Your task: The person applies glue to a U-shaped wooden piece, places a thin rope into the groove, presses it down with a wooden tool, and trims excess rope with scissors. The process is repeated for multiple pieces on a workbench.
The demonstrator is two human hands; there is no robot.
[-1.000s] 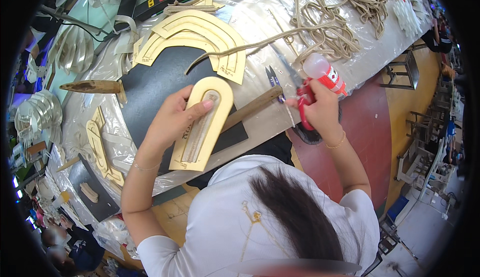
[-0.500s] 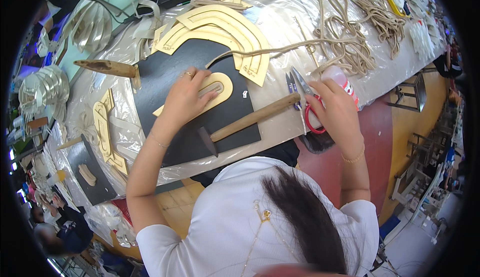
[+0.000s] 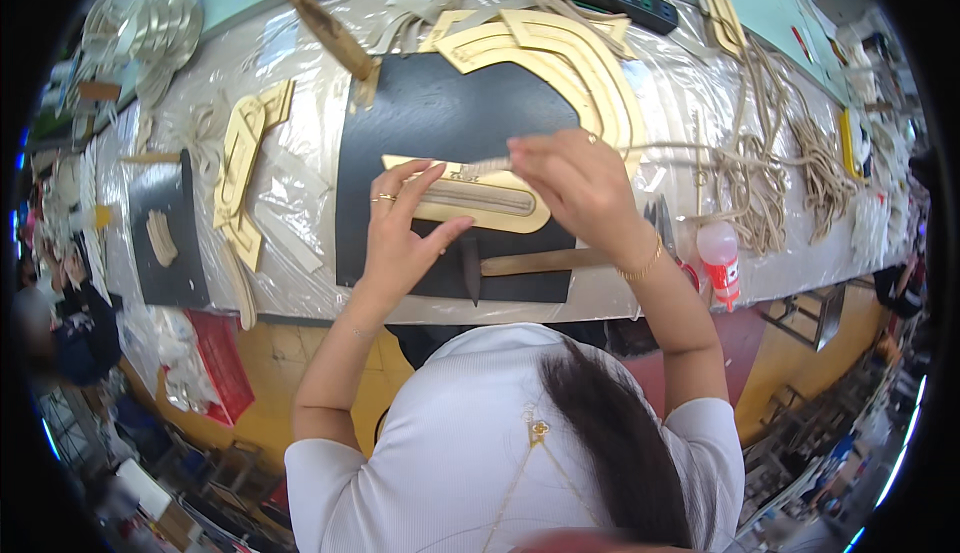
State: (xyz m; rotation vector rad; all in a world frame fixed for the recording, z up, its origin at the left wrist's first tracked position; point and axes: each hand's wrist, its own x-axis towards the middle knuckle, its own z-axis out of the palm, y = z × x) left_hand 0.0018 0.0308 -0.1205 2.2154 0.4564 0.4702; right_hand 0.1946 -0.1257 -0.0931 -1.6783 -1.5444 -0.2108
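Observation:
A yellow slotted template (image 3: pixel 520 211) with a rounded end lies on the black mat (image 3: pixel 400 118), a beige cord running in loops inside its slot. My left hand (image 3: pixel 400 243) spans the template's left end, thumb at the near edge and fingers at the far edge. Just above the template, my right hand (image 3: pixel 580 188) is closed in a pinch on a beige cord (image 3: pixel 488 165), whose short striped end sticks out to the left. More cord trails off to the right from behind this hand. Below the template rests a hammer (image 3: pixel 530 263), its handle partly under my right forearm.
Curved yellow templates (image 3: pixel 610 73) are stacked at the mat's far right. Scissors (image 3: pixel 662 221) and a pink-and-red bottle (image 3: pixel 720 263) stand right of my forearm, near tangled cord (image 3: pixel 765 193). A pointed wooden tool (image 3: pixel 330 28) rises at the mat's far left corner. Other templates (image 3: pixel 240 163) lie left.
My right hand has left the scissors and moved left to the cord, now pinching it. My left hand has shifted from the slot to the template's left end. The view has turned.

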